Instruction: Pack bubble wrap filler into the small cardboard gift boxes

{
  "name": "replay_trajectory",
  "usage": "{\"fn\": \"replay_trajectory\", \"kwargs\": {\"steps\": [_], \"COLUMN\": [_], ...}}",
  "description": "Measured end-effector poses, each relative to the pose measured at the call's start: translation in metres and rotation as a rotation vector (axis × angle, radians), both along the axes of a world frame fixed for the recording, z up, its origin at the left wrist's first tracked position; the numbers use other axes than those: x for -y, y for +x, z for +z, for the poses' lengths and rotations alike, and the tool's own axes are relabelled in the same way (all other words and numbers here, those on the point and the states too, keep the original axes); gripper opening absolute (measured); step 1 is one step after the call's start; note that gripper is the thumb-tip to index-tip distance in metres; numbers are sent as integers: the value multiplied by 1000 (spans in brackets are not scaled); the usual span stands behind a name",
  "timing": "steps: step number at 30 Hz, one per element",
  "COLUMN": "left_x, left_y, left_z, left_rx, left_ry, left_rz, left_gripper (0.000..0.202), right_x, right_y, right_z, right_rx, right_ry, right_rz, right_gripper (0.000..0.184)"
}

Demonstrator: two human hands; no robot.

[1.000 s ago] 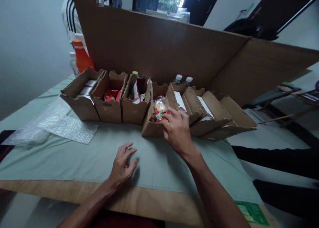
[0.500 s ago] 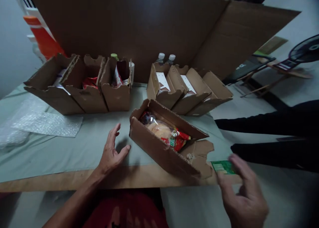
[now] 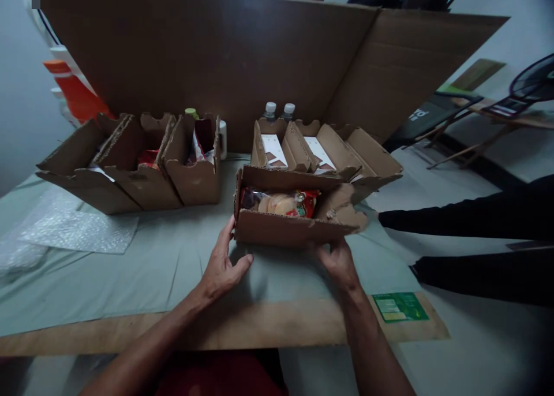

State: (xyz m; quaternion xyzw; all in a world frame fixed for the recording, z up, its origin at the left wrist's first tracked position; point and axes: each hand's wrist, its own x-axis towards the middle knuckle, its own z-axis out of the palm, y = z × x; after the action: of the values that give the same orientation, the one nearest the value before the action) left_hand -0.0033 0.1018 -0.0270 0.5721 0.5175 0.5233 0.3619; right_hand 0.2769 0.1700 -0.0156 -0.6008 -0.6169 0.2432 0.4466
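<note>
A brown cardboard box (image 3: 277, 227) with an open top lies lengthwise across the middle of the table. Inside it is a clear and red plastic package (image 3: 281, 204) of round, pale food. At the box's left end is my left hand (image 3: 223, 269), its fingertips against the lower corner and its thumb spread away. My right hand (image 3: 340, 263) grips the box's lower edge near the right end; its fingers are partly hidden beneath. The box's right end flap (image 3: 346, 205) is torn and folded outward.
Three cardboard bins (image 3: 194, 179) stand at the back left, with more bins (image 3: 298, 148) at the back right. Bubble wrap (image 3: 99, 228) lies at the left. Behind rises a tall cardboard panel (image 3: 216, 55). A green card (image 3: 400, 307) lies on the table's front right corner. A person's dark-clothed legs (image 3: 476, 211) are at the right.
The box has turned from slanted to nearly parallel with the table's front edge and moved farther back. My right hand has come in from the right to the box; my left hand followed its left end.
</note>
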Motion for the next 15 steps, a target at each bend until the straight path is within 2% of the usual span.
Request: {"fn": "replay_trajectory", "kwargs": {"steps": [2,4,7,11,15], "left_x": [-5,-8,-6,1,2], "left_y": [4,5,8,17,26], "left_z": [-2,-8,-21,-36,-36], "left_rx": [-10,-28,-60,-110,-133], "left_ry": [-41,-72,-65,-39,-9], "left_rz": [-18,-14,11,31,-44], "left_gripper": [80,78,78,81,84], "right_x": [-15,-19,-15,-10,-7], "right_y": [7,12,14,19,23], "right_z": [-5,-12,-23,-31,-32], "right_rx": [-45,-69,-78,-99,-166], "right_ry": [-19,-47,-89,-67,-33], "right_rz": [-10,-6,24,39,57], "right_gripper": [60,63,63,60,65]}}
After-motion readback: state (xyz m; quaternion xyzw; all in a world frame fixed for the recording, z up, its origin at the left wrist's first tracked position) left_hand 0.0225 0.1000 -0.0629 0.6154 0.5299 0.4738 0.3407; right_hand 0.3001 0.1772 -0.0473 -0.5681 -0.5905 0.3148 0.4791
